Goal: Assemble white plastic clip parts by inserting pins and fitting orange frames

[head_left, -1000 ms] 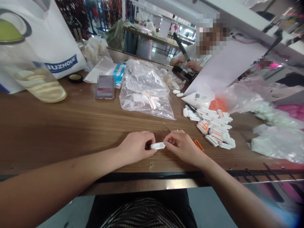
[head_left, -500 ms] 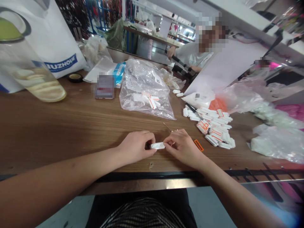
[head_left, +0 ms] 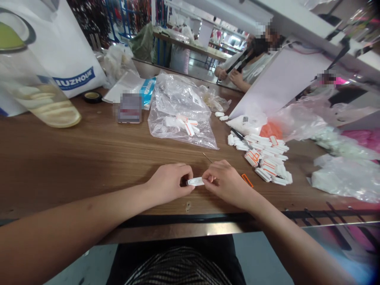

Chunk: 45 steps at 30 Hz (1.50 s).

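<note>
A small white plastic strip lies between my two hands just above the wooden table. My left hand pinches its left end with curled fingers. My right hand pinches its right end, and a thin metal pin sticks up behind its fingers. A small orange-edged tag lies on the table right of my right hand. Farther right is a pile of several white and orange strips.
A clear bag with more strips lies mid-table, a phone and tape roll behind it. A plastic bottle and white shopping bag stand at left. Plastic bags crowd the right. Another person works across the table.
My hands have hardly moved; the strip has shifted slightly left and up with them. The person across the table has raised a dark tool.
</note>
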Available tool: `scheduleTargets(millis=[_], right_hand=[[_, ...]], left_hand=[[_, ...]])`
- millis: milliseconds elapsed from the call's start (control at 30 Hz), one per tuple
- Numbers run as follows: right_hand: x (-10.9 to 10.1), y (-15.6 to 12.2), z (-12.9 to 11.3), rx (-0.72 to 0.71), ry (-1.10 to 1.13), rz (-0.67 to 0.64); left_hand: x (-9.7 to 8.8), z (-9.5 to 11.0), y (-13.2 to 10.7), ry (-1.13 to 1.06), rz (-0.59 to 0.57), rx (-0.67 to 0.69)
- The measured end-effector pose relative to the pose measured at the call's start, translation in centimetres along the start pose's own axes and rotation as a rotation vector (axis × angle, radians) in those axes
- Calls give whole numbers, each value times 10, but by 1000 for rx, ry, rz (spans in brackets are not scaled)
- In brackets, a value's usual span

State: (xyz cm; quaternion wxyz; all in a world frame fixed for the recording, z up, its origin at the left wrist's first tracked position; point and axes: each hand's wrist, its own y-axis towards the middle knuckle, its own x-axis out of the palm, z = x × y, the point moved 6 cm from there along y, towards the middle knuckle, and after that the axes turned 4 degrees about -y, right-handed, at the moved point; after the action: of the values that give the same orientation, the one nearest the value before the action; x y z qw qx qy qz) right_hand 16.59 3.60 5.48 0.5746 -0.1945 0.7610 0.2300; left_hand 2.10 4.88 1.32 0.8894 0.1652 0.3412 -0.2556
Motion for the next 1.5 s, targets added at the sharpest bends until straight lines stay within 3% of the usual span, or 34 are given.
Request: scheduleTargets(millis=[167,467,733,833,967,1033,1100,1200,1300,1500], right_hand=[[0,2,-1,-34,-76,-99],[-2,-17,1,-51,-120,80],[8,-16,-28,-193,-397,127],[11,-12,-32,-202,-387,121],[-3,-10,-1,-69,-115,84],[-16,-11,32,85,32,130],[-24,-13,71,293,42,168],[-16,-14,111,486,28,38],[-5,-10,122,514,34,-65],[-3,-2,119,497,-10,-101]], left_hand=[[0,0,0,0,-9,-16],[-1,2,0,8,9,-1],[1,-1,0,7,6,-5],[0,0,0,9,-5,-11],[0,0,-1,12,-1,-11],[0,-1,-1,12,-3,-8],[0,-1,-1,11,-7,-2],[0,0,0,13,-14,3],[0,1,0,8,-15,11],[0,0,0,14,-19,3]])
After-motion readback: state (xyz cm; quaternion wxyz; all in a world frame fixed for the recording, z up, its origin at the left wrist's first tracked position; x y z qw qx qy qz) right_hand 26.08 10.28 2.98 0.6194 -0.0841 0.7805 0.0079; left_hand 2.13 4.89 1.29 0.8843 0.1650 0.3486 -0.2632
